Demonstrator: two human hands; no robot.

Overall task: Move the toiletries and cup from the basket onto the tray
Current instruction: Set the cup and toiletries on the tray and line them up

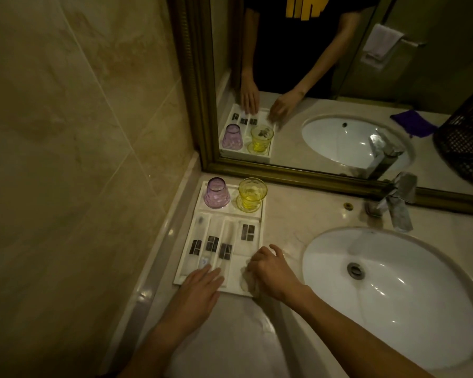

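Note:
A white compartment tray (231, 289) lies on the counter in the corner by the wall. An upturned purple cup (216, 192) and an upright yellow cup (251, 194) stand at its far end. Several white toiletry packets with dark labels (212, 243) lie in its slots. My left hand (200, 287) rests flat on the tray's near edge, fingers apart. My right hand (271, 271) is curled over a small pale packet (247, 282) in the near right compartment. The dark wicker basket (464, 140) shows only in the mirror at far right.
A white sink basin (388, 293) sits to the right of the tray, with a chrome tap (396, 203) behind it. A gold-framed mirror (284, 173) runs along the back. Marble wall on the left. A purple cloth (413, 122) shows in the reflection.

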